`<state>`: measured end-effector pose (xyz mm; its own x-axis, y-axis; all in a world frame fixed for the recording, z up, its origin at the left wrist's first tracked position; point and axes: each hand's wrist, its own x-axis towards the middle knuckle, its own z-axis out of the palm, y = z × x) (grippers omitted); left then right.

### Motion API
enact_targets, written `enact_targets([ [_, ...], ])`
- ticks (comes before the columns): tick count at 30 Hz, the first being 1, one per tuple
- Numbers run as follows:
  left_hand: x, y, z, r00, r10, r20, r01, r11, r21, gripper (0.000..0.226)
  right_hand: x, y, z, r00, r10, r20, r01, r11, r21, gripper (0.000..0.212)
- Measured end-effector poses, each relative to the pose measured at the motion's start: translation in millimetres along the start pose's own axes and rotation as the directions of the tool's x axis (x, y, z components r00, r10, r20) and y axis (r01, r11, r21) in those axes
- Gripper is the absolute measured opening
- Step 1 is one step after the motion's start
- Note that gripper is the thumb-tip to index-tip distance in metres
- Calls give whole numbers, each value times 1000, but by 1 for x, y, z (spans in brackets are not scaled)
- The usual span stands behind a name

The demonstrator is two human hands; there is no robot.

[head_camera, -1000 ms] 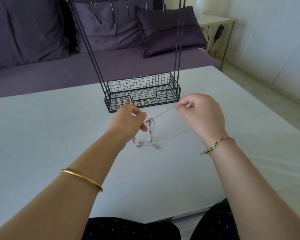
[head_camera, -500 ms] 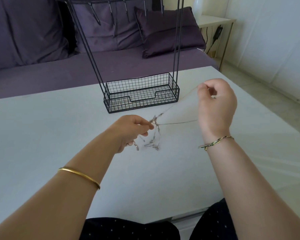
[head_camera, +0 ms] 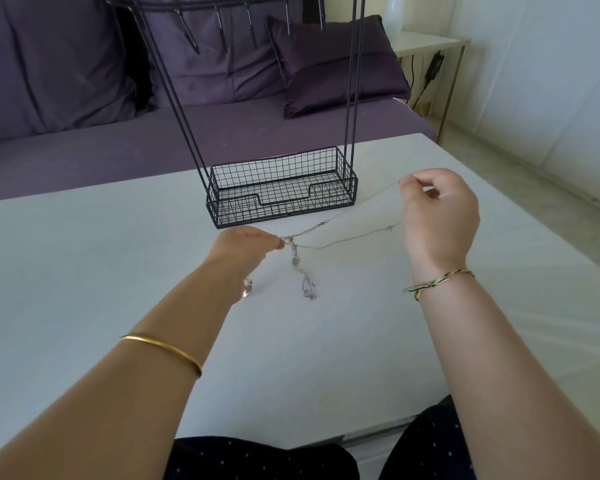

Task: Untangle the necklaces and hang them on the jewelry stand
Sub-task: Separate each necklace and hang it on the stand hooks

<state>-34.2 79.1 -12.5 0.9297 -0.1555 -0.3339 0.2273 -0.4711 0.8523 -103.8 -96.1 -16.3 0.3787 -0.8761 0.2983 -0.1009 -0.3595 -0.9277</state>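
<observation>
Thin silver necklaces point(head_camera: 340, 242) are stretched above the white table point(head_camera: 84, 271) between my two hands. My left hand point(head_camera: 245, 251) pinches the knotted cluster of chains at its fingertips, and a tangled strand with small charms point(head_camera: 305, 282) dangles from there down to the table. My right hand point(head_camera: 437, 216) is raised to the right and pinches the far end of a chain; two strands run from the knot toward it. The black wire jewelry stand point(head_camera: 281, 192) rises just behind, its basket base on the table and its hook bar point(head_camera: 222, 8) at the top edge.
A purple sofa point(head_camera: 84, 143) with cushions point(head_camera: 333, 64) sits behind the table. A small side table point(head_camera: 430, 43) with cables stands at the back right. My knees point(head_camera: 264, 459) are at the table's near edge.
My right hand has moved up and to the right, drawing the chain out longer. My left hand has stayed near the knot, and the strands between the hands have spread apart.
</observation>
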Motion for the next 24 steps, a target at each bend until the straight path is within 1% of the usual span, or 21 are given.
enact_targets([
  [4,2,4,-2,998,-7,-70,8,1000,17,13,2,4,3,989,121,90,-130,987,99,10],
  [6,5,4,-1,992,30,-121,-18,995,98,12,4,5,2,968,212,137,-235,955,182,15],
  [7,7,2,-1,987,61,-147,-39,988,148,15,4,6,2,953,246,176,-278,942,190,16],
  [8,8,0,-2,982,84,-170,-49,979,199,20,4,8,1,945,249,210,-285,945,159,17],
  [9,9,-1,-2,977,98,-190,-48,966,255,22,4,10,1,948,217,233,-241,967,79,16],
  [10,9,-2,-2,973,109,-206,-39,947,319,24,4,11,1,955,168,246,-167,986,-23,14],
  [12,10,-3,-2,966,134,-220,-30,906,422,28,1,12,-1,959,90,269,-33,977,-209,11],
  [13,10,-3,-2,964,151,-219,-40,896,442,29,-1,11,-1,956,72,283,11,960,-280,12],
  [14,10,-2,-1,964,163,-212,-60,905,421,28,-1,12,-2,948,69,311,47,936,-350,14],
  [15,10,-1,-1,964,168,-205,-87,931,354,26,-2,12,-2,932,84,352,82,898,-432,15],
  [17,8,1,-1,969,168,-181,-137,975,173,22,-4,14,-3,871,163,464,155,804,-574,14],
  [19,7,3,-3,969,186,-164,-176,982,74,20,-5,16,-3,808,240,538,207,740,-640,11],
  [20,8,3,-4,965,203,-164,-197,979,55,19,-4,16,-2,799,256,544,211,727,-653,11],
  [22,7,3,-5,956,233,-179,-226,973,55,19,-2,17,-3,812,254,526,195,731,-654,13],
  [24,7,2,-6,945,258,-201,-243,965,94,21,-1,18,-4,822,244,514,181,745,-642,12],
])
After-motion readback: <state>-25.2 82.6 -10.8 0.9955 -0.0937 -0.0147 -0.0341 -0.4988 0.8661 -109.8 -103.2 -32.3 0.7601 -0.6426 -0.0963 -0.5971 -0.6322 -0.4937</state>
